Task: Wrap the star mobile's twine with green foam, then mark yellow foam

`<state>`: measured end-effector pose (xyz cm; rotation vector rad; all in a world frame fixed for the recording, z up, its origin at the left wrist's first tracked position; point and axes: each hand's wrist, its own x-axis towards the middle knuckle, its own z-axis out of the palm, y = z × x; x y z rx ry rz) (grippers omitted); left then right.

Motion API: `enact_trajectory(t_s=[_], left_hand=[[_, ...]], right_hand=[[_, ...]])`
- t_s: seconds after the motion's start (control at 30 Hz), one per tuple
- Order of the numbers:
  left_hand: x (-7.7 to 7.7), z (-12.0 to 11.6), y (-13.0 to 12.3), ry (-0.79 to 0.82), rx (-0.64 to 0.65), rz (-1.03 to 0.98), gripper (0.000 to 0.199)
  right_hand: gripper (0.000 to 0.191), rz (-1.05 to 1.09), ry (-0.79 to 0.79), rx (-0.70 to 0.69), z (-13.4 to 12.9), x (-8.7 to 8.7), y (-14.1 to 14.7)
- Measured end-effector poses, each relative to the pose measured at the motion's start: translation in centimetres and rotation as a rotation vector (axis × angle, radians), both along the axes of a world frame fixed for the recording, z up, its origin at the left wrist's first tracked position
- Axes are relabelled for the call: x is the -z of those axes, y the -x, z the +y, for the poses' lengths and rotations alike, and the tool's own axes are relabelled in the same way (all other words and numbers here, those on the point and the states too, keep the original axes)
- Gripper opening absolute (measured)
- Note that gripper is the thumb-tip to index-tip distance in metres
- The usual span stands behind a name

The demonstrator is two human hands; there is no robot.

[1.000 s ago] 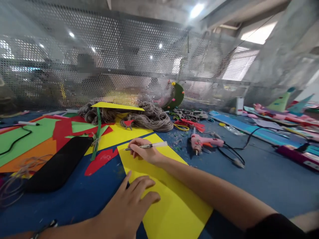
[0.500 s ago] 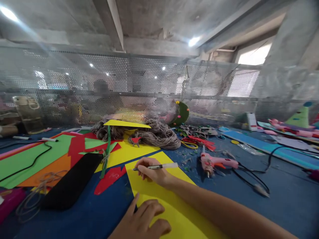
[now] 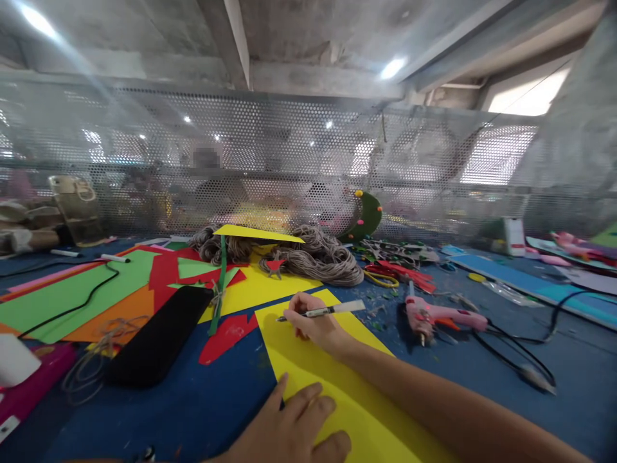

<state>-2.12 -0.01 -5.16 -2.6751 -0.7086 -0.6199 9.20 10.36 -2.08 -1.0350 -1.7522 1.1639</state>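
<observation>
A yellow sheet of paper (image 3: 366, 411) lies in front of me on the blue table. My right hand (image 3: 315, 321) grips a marker pen (image 3: 332, 309) with a clear end, its tip pointing left near the sheet's upper left part. Whether the tip touches the paper I cannot tell. My left hand (image 3: 294, 424) rests with spread fingers on the sheet's lower left edge. A red paper scrap (image 3: 229, 337) lies just left of the sheet. Beyond it, a green strip (image 3: 222, 276) stands up against a yellow piece (image 3: 258, 234).
A pink glue gun (image 3: 441, 315) with a black cord lies to the right. Left are a black phone-like slab (image 3: 159, 337) and green sheets (image 3: 91, 292). Grey cord bundles (image 3: 322, 257) sit behind, near red scissors (image 3: 405, 273). A perforated metal screen (image 3: 289, 154) closes the back.
The view has turned a little left, so things sit further right in the picture. The right hand still holds the marker pen over the sheet; the left hand stays on the paper.
</observation>
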Motion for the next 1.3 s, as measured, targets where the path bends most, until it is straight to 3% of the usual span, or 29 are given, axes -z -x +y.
enact_trajectory(t_s=[0.13, 0.43, 0.77, 0.97, 1.2, 1.3], left_hand=[[-0.2, -0.3, -0.3, -0.014, 0.039, -0.020, 0.015], [-0.2, -1.7, -0.8, 0.024, 0.158, -0.036, 0.005], [-1.1, -1.8, -0.6, 0.002, 0.164, -0.022, 0.007], [-0.9, -1.6, -0.3, -0.125, 0.167, -0.090, 0.006], [-0.7, -1.8, -0.3, -0.169, 0.032, -0.074, 0.008], [-0.6, -1.9, -0.2, -0.171, 0.032, -0.010, 0.009]], right_hand=[[0.013, 0.017, -0.027, -0.016, 0.2, 0.0, 0.0], [0.017, -0.010, 0.071, -0.043, 0.2, -0.1, 0.0], [0.017, -0.047, 0.031, -0.119, 0.3, 0.8, 0.0], [0.016, -0.104, -0.027, -0.135, 0.2, 0.6, 0.0], [0.015, -0.136, -0.072, -0.135, 0.0, 0.6, 0.3], [0.014, -0.137, -0.082, -0.134, -0.1, 0.7, 0.3]])
